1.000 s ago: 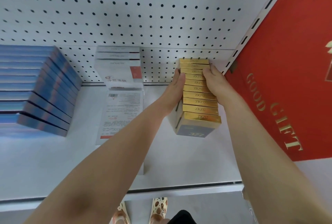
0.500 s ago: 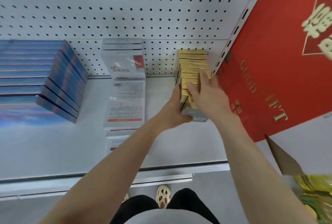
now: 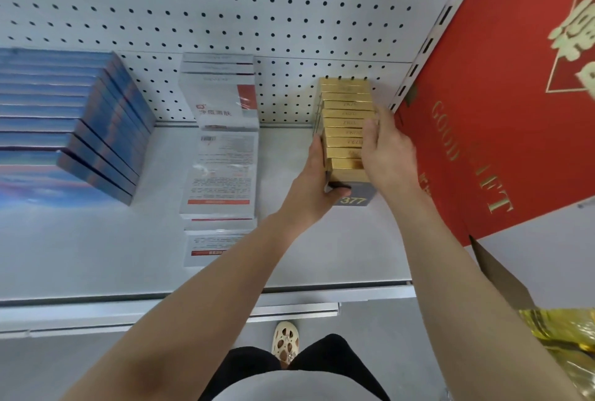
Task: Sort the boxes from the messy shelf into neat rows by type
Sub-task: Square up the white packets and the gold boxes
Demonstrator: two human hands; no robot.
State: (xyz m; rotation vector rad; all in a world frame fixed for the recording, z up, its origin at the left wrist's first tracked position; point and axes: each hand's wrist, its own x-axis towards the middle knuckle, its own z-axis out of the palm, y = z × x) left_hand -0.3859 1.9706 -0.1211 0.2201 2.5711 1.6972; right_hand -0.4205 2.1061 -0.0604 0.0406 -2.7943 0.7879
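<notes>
Two bare hands work on one row of shiny gold boxes (image 3: 347,123) at the right end of the white metal shelf (image 3: 96,255), close to the dotted back wall (image 3: 257,7). The left hand (image 3: 314,188) holds the left side of the row, with its thumb curled across the grey front of the nearest box (image 3: 355,194), which shows the number 377. The right hand (image 3: 386,149) lies on the right side and top of the row with its fingers straight and close together, pressing. To do this step well, I think both hands should squeeze evenly and push the row straight back, so no box tips or slides out. The gold boxes are thin, stand on edge, face to face, and have small writing on their tops. One or two near the back look a bit crooked. Well to the left stands a neat row of blue boxes (image 3: 80,123). Between them sit white boxes with red marks (image 3: 222,156), some standing and some lying flat. A big red gift box (image 3: 499,110) stands just beside the gold row.
</notes>
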